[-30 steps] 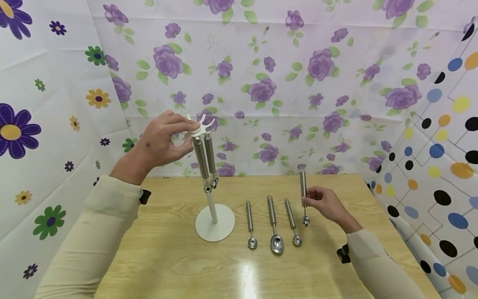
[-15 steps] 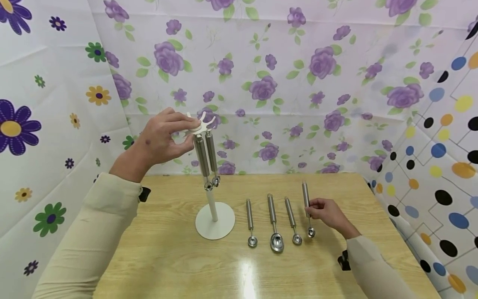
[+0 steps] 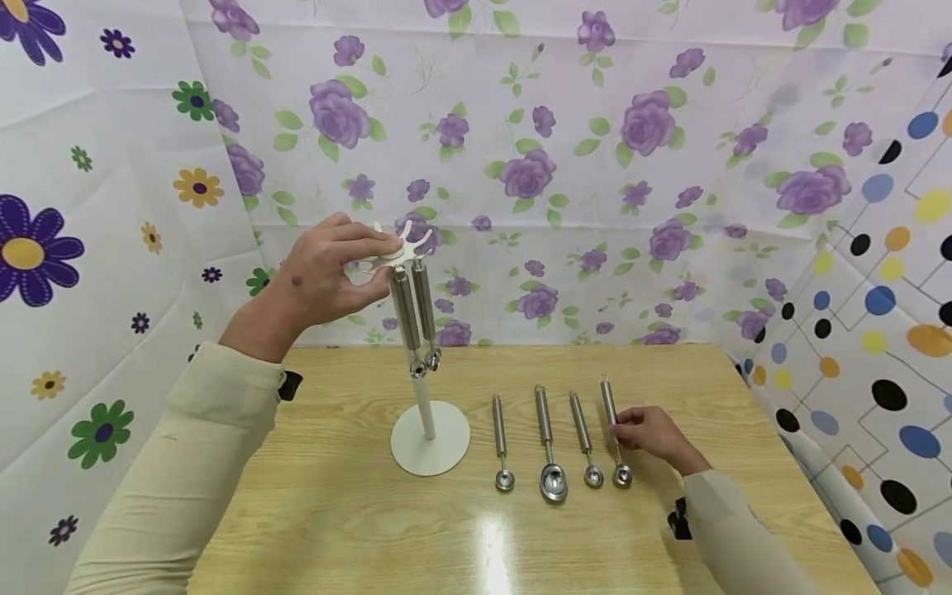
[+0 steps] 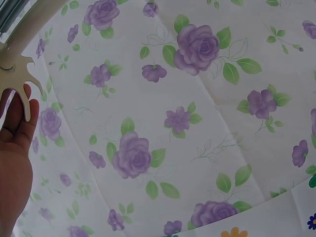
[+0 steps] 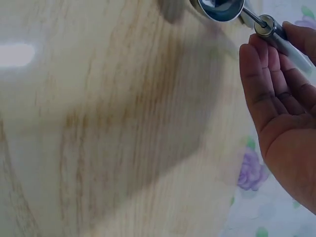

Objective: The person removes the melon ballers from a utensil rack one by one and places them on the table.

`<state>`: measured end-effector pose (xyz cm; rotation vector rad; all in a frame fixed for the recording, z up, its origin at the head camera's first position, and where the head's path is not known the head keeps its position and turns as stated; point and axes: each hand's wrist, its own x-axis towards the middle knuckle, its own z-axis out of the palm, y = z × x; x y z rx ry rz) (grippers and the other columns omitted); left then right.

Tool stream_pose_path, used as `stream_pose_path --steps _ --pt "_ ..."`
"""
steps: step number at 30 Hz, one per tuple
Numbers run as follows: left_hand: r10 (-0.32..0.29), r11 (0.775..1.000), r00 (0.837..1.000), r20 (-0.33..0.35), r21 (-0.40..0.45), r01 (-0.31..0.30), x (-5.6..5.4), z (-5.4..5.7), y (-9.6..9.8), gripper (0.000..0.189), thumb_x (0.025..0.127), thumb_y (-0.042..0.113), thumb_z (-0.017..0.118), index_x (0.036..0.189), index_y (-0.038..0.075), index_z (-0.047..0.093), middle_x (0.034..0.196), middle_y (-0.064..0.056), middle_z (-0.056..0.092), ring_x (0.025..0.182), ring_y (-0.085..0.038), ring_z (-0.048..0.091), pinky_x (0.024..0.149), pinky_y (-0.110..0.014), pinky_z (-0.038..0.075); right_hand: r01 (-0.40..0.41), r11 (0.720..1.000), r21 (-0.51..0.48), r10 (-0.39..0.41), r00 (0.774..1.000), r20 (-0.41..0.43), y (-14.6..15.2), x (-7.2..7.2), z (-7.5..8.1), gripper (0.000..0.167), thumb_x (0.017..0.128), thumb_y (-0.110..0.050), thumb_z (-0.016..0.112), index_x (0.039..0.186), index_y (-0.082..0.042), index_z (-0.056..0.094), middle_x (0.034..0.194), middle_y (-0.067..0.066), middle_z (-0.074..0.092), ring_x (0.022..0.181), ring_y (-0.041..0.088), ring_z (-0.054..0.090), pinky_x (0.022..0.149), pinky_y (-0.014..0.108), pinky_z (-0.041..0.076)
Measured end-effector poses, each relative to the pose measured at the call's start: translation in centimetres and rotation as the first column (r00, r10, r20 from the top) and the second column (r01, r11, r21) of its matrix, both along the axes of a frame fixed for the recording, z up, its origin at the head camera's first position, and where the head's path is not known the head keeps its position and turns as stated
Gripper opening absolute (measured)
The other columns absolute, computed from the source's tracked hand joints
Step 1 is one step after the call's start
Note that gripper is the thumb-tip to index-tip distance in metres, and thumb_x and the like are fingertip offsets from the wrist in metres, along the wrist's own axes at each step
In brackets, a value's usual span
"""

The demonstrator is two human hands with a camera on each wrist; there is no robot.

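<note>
My left hand grips the hooked top of a white stand, thumb below and fingers above. In the left wrist view its fingers reach round one white prong. Two steel melon ballers hang upright from the hooks. At the right, my right hand pinches the steel handle of another melon baller, its small round bowl toward the front. In the right wrist view, thumb and fingertips hold this handle low over the wooden table.
Left of the held one lie a small melon baller, a bigger scoop with an oval bowl, and another small melon baller. The stand's round white base sits left of these. Patterned cloths enclose the table on three sides.
My right hand has lowered the melon baller toward the front, down to the table beside the other tools. The left hand keeps its grip on the stand.
</note>
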<state>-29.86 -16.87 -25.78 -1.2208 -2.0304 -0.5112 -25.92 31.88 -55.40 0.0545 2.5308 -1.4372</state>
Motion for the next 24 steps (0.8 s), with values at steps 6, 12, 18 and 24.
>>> stream_pose_path --steps 6,12,18,24 --pt "0.011 1.000 0.999 0.034 0.006 -0.011 0.1 0.0 0.0 0.031 0.080 0.001 0.073 0.111 -0.001 0.076 0.103 -0.015 0.074 0.073 -0.026 0.048 0.061 -0.037 0.036 -0.003 0.994 0.106 0.003 1.000 0.003 0.6 -0.3 -1.4 0.033 0.093 -0.022 0.073 0.110 0.006 0.071 0.082 0.006 0.069 0.072 0.021 0.063 0.064 0.035 0.052" --pt "0.016 1.000 0.999 0.038 0.004 -0.016 0.1 0.0 0.1 0.029 0.081 0.003 0.073 0.110 -0.001 0.076 0.103 -0.016 0.074 0.073 -0.026 0.047 0.061 -0.035 0.036 -0.017 0.991 0.133 0.017 1.000 0.003 0.8 -0.5 -2.0 0.031 0.091 -0.021 0.074 0.107 0.006 0.073 0.082 0.006 0.070 0.070 0.019 0.063 0.062 0.035 0.053" --pt "0.012 1.000 0.999 0.032 0.003 -0.012 0.1 0.0 0.0 0.030 0.081 0.004 0.074 0.110 -0.001 0.076 0.103 -0.017 0.074 0.073 -0.026 0.047 0.060 -0.035 0.036 -0.019 0.986 0.168 0.019 1.000 0.005 0.7 -0.8 -2.1 0.029 0.092 -0.019 0.073 0.107 0.007 0.073 0.084 0.006 0.072 0.071 0.018 0.066 0.063 0.034 0.055" --pt "0.012 1.000 1.000 0.028 0.009 -0.012 0.1 0.0 0.0 0.030 0.081 0.003 0.074 0.110 -0.001 0.076 0.104 -0.017 0.074 0.073 -0.026 0.048 0.061 -0.035 0.036 -0.010 0.985 0.174 0.009 1.000 0.008 0.5 -1.1 -2.1 0.030 0.091 -0.018 0.074 0.107 0.008 0.074 0.083 0.006 0.073 0.073 0.018 0.068 0.065 0.034 0.057"
